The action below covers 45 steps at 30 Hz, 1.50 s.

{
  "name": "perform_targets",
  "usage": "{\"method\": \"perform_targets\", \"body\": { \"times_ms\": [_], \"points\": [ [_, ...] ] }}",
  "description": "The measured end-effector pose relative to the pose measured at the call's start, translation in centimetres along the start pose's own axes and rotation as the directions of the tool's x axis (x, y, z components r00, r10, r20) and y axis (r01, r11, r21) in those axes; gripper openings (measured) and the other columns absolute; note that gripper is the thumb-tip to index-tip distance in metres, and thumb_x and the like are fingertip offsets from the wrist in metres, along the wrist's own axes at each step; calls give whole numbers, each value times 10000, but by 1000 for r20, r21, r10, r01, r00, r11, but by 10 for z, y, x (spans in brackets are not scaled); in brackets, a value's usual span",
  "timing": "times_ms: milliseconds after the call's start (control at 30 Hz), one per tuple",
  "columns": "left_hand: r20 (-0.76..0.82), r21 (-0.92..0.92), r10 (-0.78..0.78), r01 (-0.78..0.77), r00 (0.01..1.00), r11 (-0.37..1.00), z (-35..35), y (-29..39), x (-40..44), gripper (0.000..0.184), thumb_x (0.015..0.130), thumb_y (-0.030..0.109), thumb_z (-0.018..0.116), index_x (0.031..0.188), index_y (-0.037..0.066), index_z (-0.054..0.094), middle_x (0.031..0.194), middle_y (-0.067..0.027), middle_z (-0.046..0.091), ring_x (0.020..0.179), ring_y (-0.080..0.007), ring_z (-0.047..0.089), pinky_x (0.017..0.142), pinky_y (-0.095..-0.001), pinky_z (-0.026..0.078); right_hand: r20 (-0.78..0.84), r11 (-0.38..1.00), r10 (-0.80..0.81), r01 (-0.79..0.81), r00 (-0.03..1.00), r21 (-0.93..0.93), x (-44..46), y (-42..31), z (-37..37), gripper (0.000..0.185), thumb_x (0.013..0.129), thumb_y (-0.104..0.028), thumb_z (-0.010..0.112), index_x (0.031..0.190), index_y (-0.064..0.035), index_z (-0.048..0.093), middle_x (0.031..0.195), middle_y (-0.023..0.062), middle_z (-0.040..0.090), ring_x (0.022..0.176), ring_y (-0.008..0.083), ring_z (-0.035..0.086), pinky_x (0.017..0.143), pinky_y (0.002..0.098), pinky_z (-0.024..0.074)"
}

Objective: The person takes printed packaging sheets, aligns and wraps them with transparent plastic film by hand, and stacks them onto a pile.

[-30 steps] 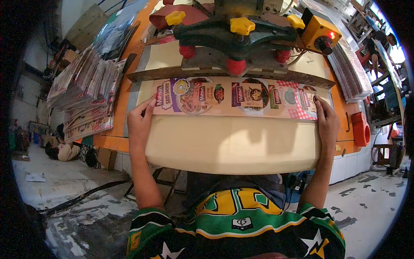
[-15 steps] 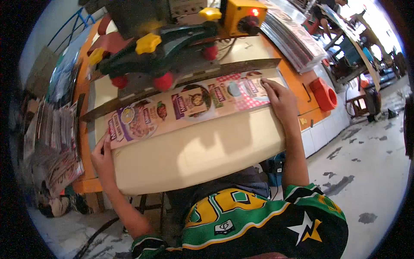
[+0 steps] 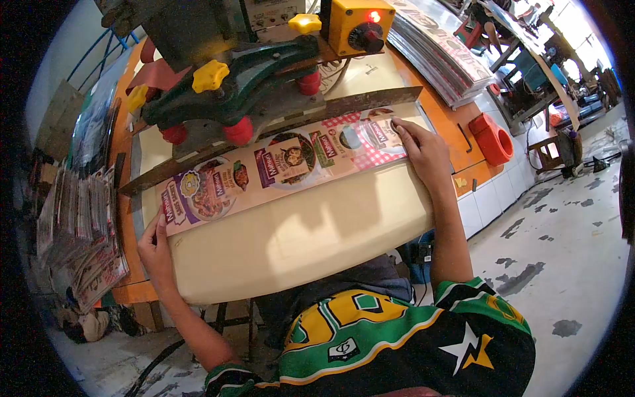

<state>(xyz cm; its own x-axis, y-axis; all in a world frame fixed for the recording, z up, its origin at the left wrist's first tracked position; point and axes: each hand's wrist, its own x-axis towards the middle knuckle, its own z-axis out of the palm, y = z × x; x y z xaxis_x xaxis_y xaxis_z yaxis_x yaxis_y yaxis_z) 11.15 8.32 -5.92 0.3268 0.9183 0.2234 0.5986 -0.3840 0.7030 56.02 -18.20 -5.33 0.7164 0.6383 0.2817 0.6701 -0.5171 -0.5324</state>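
Observation:
A long printed strip [image 3: 289, 173] with food pictures and pink-checked patches lies flat on the cream work surface [image 3: 317, 228]. Its far edge runs along a metal guide bar [image 3: 357, 102]. My left hand [image 3: 156, 250] is closed at the strip's left end, thumb and fingers on its corner. At the opposite end, my right hand [image 3: 428, 153] pinches the right edge, the thumb on top and the other fingers partly hidden. Just beyond the bar stands a dark green machine clamp [image 3: 258, 79] with yellow star knobs [image 3: 210, 77] and red feet [image 3: 239, 131].
A yellow control box [image 3: 358, 28] with a lit red lamp sits behind the clamp. Stacked printed sheets [image 3: 440, 56] lie at the back right, near a red ring-shaped holder [image 3: 491, 140] and a hex key [image 3: 465, 137]. More piled sheets [image 3: 76, 218] stand at the left.
The view has shifted slightly, so the machine appears farther left. Both hands stay at the strip's ends, and the strip remains along the guide bar.

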Motion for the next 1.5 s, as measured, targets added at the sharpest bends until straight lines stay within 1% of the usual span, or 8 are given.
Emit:
{"method": "perform_targets", "body": {
  "times_ms": [400,567,700,800,867,1200,1367,1500],
  "points": [
    [18,7,-15,15,1000,1000,-1,-3,1,422,1006,309,562,1233,-37,648,1153,-175,701,1073,-198,642,948,-327,463,-4,1000,-6,6,1000,-9,1,3,2,295,970,-322,586,1176,-153,712,988,143,727,884,281,713,769,349,528],
    [14,13,-40,40,999,999,0,-9,0,460,1005,353,556,1249,-27,641,1141,-161,706,1026,-203,645,932,-335,468,43,996,93,-93,995,10,0,-8,-4,299,968,-324,590,1167,-139,713,968,161,724,878,286,714,771,346,529],
    [32,43,-72,70,997,997,0,-7,-1,484,1005,384,547,1255,-21,640,1126,-152,710,996,-202,642,919,-343,471,-126,998,-25,32,992,50,-1,2,7,301,942,-389,597,1108,-183,739,831,159,714,759,334,695,704,414,534],
    [22,-7,-58,58,998,998,0,2,-2,499,1006,399,540,1252,-24,641,1116,-149,712,991,-205,640,914,-347,472,-17,1000,29,-29,999,-6,-1,-2,-2,288,957,-322,598,1145,-141,723,958,168,717,834,315,707,744,368,536],
    [34,78,-116,113,993,990,-3,7,-4,483,1015,379,527,1252,-27,639,1121,-150,710,993,-211,641,913,-345,472,-35,999,38,-38,999,-8,-2,-1,-1,283,953,-327,600,1137,-153,728,948,153,720,823,316,704,736,375,538],
    [41,-50,38,-36,998,998,2,-22,-1,452,1030,323,499,1255,-47,626,1172,-167,688,1063,-225,632,951,-357,463,-66,1000,-11,11,998,-7,-5,-3,-4,272,944,-347,601,1134,-204,734,915,120,724,769,304,688,699,385,531],
    [39,127,-1,-4,999,992,-1,-29,2,464,1030,335,498,1270,-45,618,1171,-172,689,1062,-245,640,946,-359,468,-56,1000,-20,19,998,-11,-5,2,0,270,947,-333,583,1132,-206,732,910,125,723,783,318,685,732,413,524],
    [57,-30,35,-33,998,999,2,-24,2,468,1030,339,499,1276,-42,616,1172,-181,687,1066,-250,640,947,-360,469,-46,999,-31,29,998,-43,-5,5,1,262,940,-301,579,1138,-216,729,903,133,720,794,327,685,751,437,522]
  ]
}}
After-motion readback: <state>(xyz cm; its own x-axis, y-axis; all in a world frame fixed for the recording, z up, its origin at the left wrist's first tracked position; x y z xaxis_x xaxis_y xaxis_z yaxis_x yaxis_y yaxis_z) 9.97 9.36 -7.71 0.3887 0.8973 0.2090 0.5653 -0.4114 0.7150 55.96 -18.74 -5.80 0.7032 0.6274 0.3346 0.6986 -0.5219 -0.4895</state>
